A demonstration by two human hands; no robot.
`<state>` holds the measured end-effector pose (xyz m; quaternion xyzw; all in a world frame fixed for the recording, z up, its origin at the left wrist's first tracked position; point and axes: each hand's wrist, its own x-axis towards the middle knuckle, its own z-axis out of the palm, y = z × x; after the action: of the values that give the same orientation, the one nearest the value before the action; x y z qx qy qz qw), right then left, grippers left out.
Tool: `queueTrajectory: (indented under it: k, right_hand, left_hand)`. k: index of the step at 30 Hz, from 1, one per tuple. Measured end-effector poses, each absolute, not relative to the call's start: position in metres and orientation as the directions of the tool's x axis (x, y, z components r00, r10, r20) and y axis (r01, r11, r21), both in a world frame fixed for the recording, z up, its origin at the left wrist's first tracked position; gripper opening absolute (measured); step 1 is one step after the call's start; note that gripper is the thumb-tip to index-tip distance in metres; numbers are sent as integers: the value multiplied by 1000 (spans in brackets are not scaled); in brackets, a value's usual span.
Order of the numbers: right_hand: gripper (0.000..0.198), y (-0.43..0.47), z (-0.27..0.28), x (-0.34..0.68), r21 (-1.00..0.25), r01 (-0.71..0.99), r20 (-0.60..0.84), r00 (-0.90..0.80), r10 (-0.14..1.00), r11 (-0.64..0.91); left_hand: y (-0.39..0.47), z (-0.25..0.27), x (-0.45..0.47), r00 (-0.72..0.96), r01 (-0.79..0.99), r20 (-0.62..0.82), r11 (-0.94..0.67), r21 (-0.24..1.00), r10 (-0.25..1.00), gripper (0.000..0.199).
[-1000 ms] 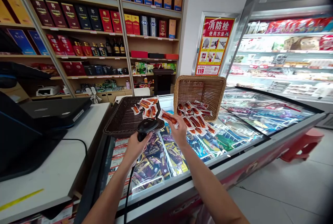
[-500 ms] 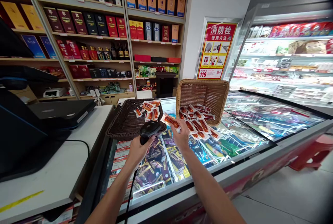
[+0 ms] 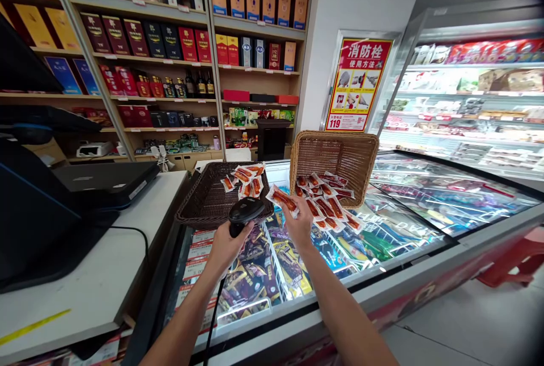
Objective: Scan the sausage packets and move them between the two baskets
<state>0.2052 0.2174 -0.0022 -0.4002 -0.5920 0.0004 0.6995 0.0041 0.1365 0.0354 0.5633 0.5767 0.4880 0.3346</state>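
Note:
My left hand is closed around the handle of a black barcode scanner, whose cord hangs down toward me. Between the fingers of my right hand is a clear-wrapped sausage, held just right of the scanner head. Beyond the scanner sits a dark brown wicker basket with several wrapped sausages at its right side. To the right, a tan wicker basket lies tipped toward me. More packed sausages spill from its mouth onto the freezer glass.
Both baskets rest on a glass-topped chest freezer full of packets. At left, a white counter carries a black checkout machine. Shelves of boxed bottles line the back wall. A red stool stands on the floor at right.
The view has shifted slightly, moving the surroundings a little to the right. Both hands keep their grip on the scanner and the sausage, nearly in the same place.

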Motion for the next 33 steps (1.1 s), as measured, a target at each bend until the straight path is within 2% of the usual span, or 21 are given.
queueTrajectory:
  k: [10, 24, 28, 33]
  right_hand:
    - [22, 217, 2, 209, -560, 481, 828, 305, 469, 675]
    - [19, 218, -1, 206, -585, 463, 811, 330, 484, 666]
    - [20, 218, -2, 206, -570, 459, 822, 311, 477, 682]
    - [21, 218, -3, 207, -534, 468, 845, 268, 462, 704]
  left_hand:
    - [129, 46, 4, -74, 395, 185, -142, 907, 980, 46]
    - [135, 43, -1, -149, 373, 156, -91, 923, 976, 47]
    - [136, 43, -2, -165, 382, 131, -59, 922, 978, 53]
    - [130, 45, 3, -150, 360, 160, -96, 928, 976, 50]
